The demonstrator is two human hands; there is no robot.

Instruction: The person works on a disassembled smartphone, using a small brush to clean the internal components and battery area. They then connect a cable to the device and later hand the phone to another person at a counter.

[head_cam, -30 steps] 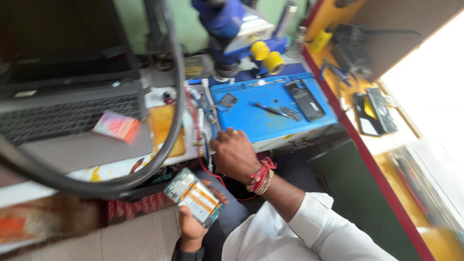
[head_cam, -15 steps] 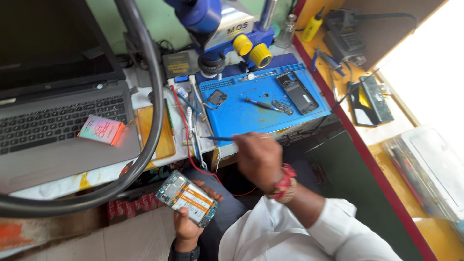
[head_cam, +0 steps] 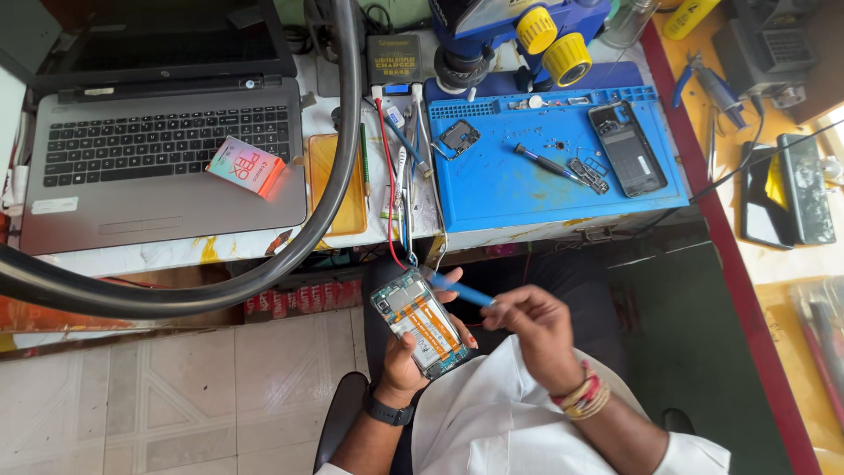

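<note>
My left hand (head_cam: 406, 354) holds an opened phone (head_cam: 420, 321) with its back off, showing the circuit board and an orange ribbon cable. A black watch sits on that wrist. My right hand (head_cam: 533, 332) grips a blue-handled tool (head_cam: 459, 289) whose tip rests at the phone's upper edge. Both hands are below the table edge, over my lap. On the blue work mat (head_cam: 501, 180) lie a screwdriver (head_cam: 545, 164), a small phone frame part (head_cam: 457, 137) and a dark phone back (head_cam: 628, 148).
A grey laptop (head_cam: 158, 167) with a small pink box (head_cam: 244, 166) on it stands at the left. A blue microscope (head_cam: 514, 31) rises behind the mat. A thick black hose (head_cam: 316, 202) curves across the table. Red and black wires (head_cam: 394, 202) hang off the edge.
My right hand has come back from the blue mat with the blue tool and brought it to the phone. The phone stays in my left hand.
</note>
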